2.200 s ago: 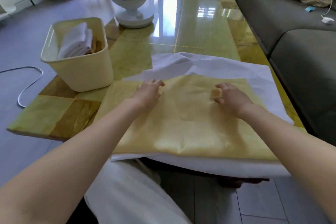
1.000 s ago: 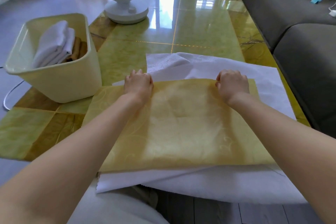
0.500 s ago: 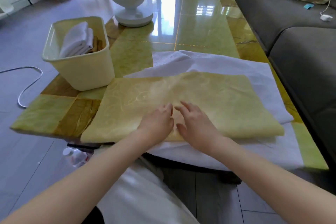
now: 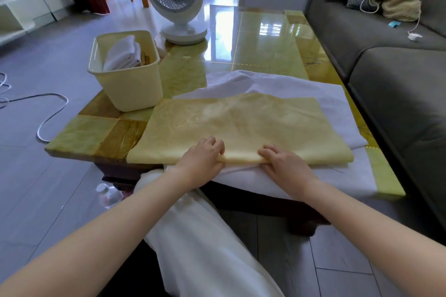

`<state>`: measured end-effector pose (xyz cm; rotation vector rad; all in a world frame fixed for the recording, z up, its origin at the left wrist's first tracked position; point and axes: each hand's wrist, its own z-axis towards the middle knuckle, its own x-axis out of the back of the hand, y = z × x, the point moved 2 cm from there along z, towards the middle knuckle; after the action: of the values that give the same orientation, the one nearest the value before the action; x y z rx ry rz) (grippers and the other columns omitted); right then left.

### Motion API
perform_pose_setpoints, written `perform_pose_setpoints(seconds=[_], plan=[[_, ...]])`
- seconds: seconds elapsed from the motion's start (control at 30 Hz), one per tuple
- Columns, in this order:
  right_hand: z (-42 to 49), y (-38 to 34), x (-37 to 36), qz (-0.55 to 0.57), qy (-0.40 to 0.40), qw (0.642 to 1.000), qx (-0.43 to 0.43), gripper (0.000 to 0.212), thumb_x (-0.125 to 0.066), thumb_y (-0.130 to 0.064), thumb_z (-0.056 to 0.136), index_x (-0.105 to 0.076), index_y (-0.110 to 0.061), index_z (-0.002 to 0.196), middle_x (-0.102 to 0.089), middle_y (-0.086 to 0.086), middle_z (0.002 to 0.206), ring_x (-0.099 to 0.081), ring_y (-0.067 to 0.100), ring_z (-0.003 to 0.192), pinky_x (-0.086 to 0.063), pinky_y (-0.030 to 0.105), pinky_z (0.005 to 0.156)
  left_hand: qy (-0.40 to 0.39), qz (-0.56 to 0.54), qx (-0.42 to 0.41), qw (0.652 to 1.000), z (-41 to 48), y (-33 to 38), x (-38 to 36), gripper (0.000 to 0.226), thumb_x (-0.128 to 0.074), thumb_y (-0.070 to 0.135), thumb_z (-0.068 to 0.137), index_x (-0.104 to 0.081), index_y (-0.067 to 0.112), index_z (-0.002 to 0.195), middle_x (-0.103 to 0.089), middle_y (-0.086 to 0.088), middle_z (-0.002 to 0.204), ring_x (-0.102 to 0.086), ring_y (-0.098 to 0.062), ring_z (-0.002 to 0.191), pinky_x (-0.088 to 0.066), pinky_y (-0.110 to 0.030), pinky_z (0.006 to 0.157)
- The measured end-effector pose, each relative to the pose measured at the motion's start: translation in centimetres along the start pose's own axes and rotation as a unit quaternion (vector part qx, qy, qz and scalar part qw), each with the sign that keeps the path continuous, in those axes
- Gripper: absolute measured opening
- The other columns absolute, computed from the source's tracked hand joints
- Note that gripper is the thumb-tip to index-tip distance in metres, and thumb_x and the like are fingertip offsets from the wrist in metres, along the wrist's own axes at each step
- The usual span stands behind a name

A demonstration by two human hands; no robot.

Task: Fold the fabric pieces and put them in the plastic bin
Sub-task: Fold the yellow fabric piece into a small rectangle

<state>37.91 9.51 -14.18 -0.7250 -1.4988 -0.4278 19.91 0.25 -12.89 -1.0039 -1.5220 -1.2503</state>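
The left hand (image 4: 202, 157) is curling its fingers over the near edge of the yellow cloth (image 4: 241, 125). The right hand (image 4: 283, 164) is gripping that same edge just beside it, fingers on top and thumb apparently tucked under, so both are grasping the cloth close together near its middle. The yellow cloth is lying flat as a wide band, doubled by the look of its rounded near edge. It is resting on a white cloth (image 4: 333, 101) that is spreading out past it on the far, right and near sides and hanging a little over the counter (image 4: 265, 46). The person seems to be working through the folding step on this piece, most likely setting up another fold. The next move is probably calling for lifting only the yellow layer, without dragging the white cloth along, and squaring the edges so the bundle is coming out narrow enough for the bin (image 4: 130, 89). The bin is standing at the counter's left side, just beside the cloth's far left corner, with folded cloths (image 4: 121, 54) sitting inside it.
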Motion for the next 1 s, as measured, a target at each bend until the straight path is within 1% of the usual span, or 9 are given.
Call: perform_pose_setpoints(seconds=[0.1,0.23,0.33,0.4,0.5,0.6,0.77,0.93,1.0], plan=[[-0.4,1.3,0.7,-0.021,0.022,0.999,-0.021,0.038,-0.040,-0.009,0.097,-0.047,-0.017,0.133,-0.052,0.003,0.135,-0.053,0.025,0.119,-0.044,0.033,0.093,0.015,0.000,0.013,1.000,-0.3,-0.5,0.4,0.023,-0.043,0.013,0.094,-0.048,0.012,0.116,-0.049,-0.005,0.115,-0.049,-0.025,0.102,-0.038,-0.029,0.073],[-0.9,2.7,1.6,-0.037,0.028,0.998,-0.053,0.031,-0.034,-0.016,0.100,-0.053,-0.019,0.124,-0.065,0.010,0.111,-0.060,0.031,0.098,-0.045,0.036,0.073,0.042,0.018,0.030,0.998,-0.7,-1.0,1.4,0.022,-0.035,0.018,0.100,-0.056,0.011,0.103,-0.060,-0.009,0.103,-0.057,-0.028,0.090,-0.044,-0.037,0.074],[-1.5,2.9,3.0,-0.068,0.042,0.996,-0.043,0.025,-0.034,-0.023,0.100,-0.057,-0.017,0.111,-0.067,0.010,0.095,-0.061,0.031,0.085,-0.034,0.031,0.060,0.027,0.020,0.031,0.999,-0.9,-1.1,2.0,0.025,-0.036,0.024,0.100,-0.057,0.012,0.098,-0.062,-0.011,0.097,-0.058,-0.031,0.090,-0.042,-0.036,0.071],[-1.8,2.9,4.1,-0.084,0.047,0.995,-0.034,0.025,-0.035,-0.028,0.100,-0.058,-0.017,0.106,-0.067,0.009,0.095,-0.061,0.031,0.086,-0.031,0.030,0.061,-0.003,0.010,0.029,1.000,-0.7,-0.9,2.6,0.025,-0.039,0.026,0.099,-0.059,0.014,0.094,-0.062,-0.009,0.096,-0.058,-0.030,0.091,-0.042,-0.033,0.073],[-1.7,3.1,5.4,-0.075,0.018,0.997,-0.018,0.025,-0.037,-0.032,0.099,-0.058,-0.020,0.098,-0.067,0.008,0.099,-0.061,0.029,0.093,-0.030,0.029,0.064,-0.077,-0.038,0.038,0.996,-0.2,-1.0,3.7,0.028,-0.044,0.025,0.097,-0.054,0.015,0.073,-0.054,-0.002,0.076,-0.051,-0.024,0.077,-0.036,-0.030,0.064],[-0.8,3.6,6.4,-0.073,0.014,0.997,-0.025,0.029,-0.038,-0.036,0.099,-0.061,-0.020,0.107,-0.067,0.005,0.103,-0.060,0.027,0.098,-0.033,0.029,0.066,-0.106,-0.057,0.047,0.992,0.6,-1.4,4.8,0.028,-0.047,0.026,0.096,-0.057,0.016,0.072,-0.053,0.002,0.069,-0.048,-0.020,0.070,-0.034,-0.028,0.059],[2.7,4.8,7.4,-0.097,0.080,0.991,-0.052,0.032,-0.040,-0.038,0.098,-0.062,-0.015,0.104,-0.067,0.007,0.103,-0.061,0.029,0.096,-0.038,0.031,0.067,-0.047,-0.038,0.059,0.996,3.4,-2.5,6.1,0.032,-0.046,0.027,0.097,-0.057,0.012,0.072,-0.051,-0.002,0.068,-0.045,-0.019,0.062,-0.030,-0.029,0.054],[6.7,4.8,7.2,-0.121,0.110,0.984,-0.070,0.028,-0.041,-0.030,0.099,-0.059,-0.010,0.107,-0.065,0.011,0.105,-0.059,0.031,0.098,-0.039,0.033,0.071,0.022,0.004,0.071,0.997,6.4,-3.6,5.9,0.027,-0.045,0.024,0.097,-0.055,0.013,0.074,-0.059,-0.008,0.084,-0.055,-0.029,0.085,-0.040,-0.032,0.069],[8.1,4.8,6.7,-0.145,0.105,0.981,-0.074,0.028,-0.041,-0.028,0.100,-0.059,-0.009,0.110,-0.064,0.012,0.108,-0.056,0.031,0.102,-0.040,0.034,0.078,0.032,0.013,0.077,0.996,7.6,-4.1,5.4,0.025,-0.045,0.023,0.096,-0.061,0.009,0.082,-0.064,-0.010,0.093,-0.057,-0.031,0.093,-0.042,-0.034,0.075]])
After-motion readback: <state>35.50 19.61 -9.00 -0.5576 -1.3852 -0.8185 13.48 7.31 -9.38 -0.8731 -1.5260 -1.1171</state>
